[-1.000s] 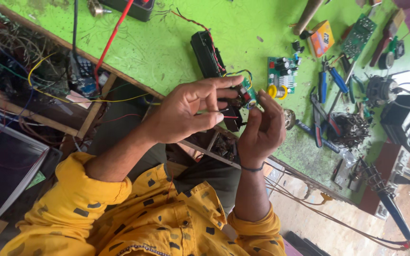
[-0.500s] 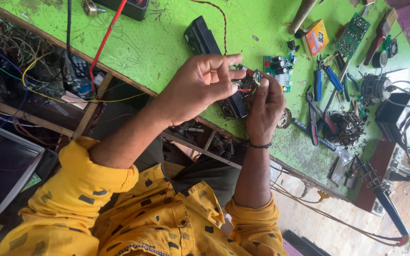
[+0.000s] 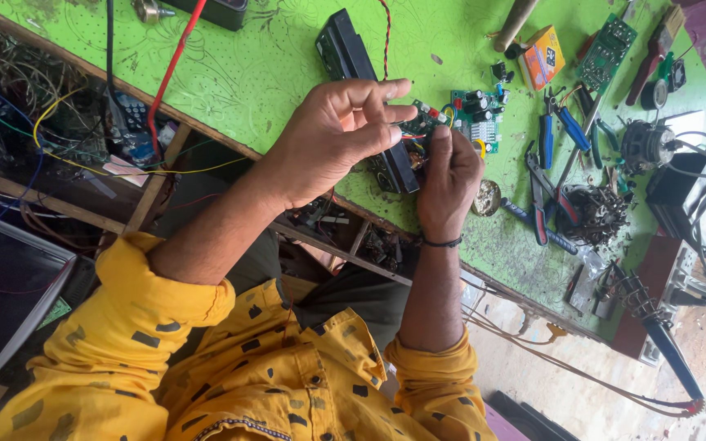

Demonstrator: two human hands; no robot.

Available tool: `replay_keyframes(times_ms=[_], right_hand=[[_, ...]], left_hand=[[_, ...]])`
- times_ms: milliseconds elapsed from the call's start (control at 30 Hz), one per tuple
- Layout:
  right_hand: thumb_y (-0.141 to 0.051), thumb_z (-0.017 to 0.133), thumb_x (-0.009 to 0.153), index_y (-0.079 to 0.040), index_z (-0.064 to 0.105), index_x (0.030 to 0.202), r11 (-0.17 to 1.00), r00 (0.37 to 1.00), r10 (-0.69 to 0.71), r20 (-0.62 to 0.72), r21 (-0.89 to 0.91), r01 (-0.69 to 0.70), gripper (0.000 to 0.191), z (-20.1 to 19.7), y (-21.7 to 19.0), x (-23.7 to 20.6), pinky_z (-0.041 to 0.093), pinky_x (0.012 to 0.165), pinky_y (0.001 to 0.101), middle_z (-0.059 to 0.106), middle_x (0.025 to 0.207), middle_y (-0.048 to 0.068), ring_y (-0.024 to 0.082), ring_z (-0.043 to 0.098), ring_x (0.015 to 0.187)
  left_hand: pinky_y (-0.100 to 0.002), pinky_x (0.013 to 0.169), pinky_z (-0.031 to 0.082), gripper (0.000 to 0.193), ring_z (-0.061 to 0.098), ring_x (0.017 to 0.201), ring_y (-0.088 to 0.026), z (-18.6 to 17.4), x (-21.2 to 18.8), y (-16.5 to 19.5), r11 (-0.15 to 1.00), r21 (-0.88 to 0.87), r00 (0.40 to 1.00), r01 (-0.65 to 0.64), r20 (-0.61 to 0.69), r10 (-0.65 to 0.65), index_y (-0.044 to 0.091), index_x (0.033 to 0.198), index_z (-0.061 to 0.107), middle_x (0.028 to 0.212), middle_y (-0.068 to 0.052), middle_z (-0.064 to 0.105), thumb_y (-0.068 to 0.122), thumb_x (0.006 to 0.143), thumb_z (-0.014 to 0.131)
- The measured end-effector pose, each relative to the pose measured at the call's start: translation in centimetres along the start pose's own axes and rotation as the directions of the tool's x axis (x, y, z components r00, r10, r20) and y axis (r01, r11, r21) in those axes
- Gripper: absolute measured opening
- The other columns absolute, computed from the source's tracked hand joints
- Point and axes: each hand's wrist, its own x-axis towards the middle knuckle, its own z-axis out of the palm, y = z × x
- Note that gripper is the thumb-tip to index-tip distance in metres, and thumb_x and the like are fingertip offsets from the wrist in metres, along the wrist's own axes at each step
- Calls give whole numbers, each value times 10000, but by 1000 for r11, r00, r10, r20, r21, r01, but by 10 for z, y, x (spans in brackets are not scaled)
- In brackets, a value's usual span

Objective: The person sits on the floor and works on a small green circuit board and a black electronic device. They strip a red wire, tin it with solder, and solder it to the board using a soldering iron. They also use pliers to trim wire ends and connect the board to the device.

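My left hand (image 3: 332, 139) and my right hand (image 3: 447, 175) meet over a bright green workbench (image 3: 247, 73). Between them is a small green circuit board (image 3: 421, 121) with red and yellow wires. The fingertips of my left hand pinch its near edge. My right hand, with a dark band at the wrist, grips it from the other side, thumb up against it. Under the hands lies a long black case (image 3: 343, 47), partly hidden. A second green board with capacitors (image 3: 480, 114) lies on the bench just past the fingers.
Blue-handled pliers (image 3: 551, 131), an orange box (image 3: 545, 57), another circuit board (image 3: 606, 49), a motor coil (image 3: 643, 147), a wire scrap heap (image 3: 590, 214) and a round tin (image 3: 488, 198) crowd the right. A soldering iron (image 3: 668, 347) hangs off the edge. Loose wires (image 3: 59, 114) fill the shelf at left.
Both hands have shifted slightly farther over the bench with the small board, and my left fingers have closed in onto it.
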Motion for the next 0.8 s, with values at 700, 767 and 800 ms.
replay_keyframes(times_ms=[700, 767, 800], right_hand=[[-231, 527, 1142, -18, 591, 952, 999, 996, -39, -80, -2, 39, 293, 2, -6, -3, 350, 615, 280, 520, 777, -15, 66, 434, 710], [-162, 531, 1120, -8, 632, 1140, 985, 979, -93, -182, 129, 118, 185, 3, -10, -6, 447, 684, 267, 619, 950, 39, 86, 550, 803], [-134, 524, 1103, -15, 612, 1181, 970, 962, -193, -191, 113, 217, 167, 2, -13, -9, 483, 815, 294, 611, 1087, 71, 130, 571, 960]], left_hand=[[-465, 1175, 514, 132, 569, 1431, -340, -3, -8, -4, 993, 119, 1000, -19, -18, 22, 74, 886, 572, 1581, -266, 467, 55, 983, 661], [-481, 1151, 513, 148, 581, 1401, -347, -4, -13, -6, 996, 86, 999, 15, -46, -12, 85, 857, 562, 1547, -247, 507, 56, 960, 665], [-494, 1116, 517, 154, 587, 1375, -355, -4, -16, -6, 998, 11, 997, 54, -60, -53, 89, 834, 561, 1524, -239, 526, 49, 941, 666]])
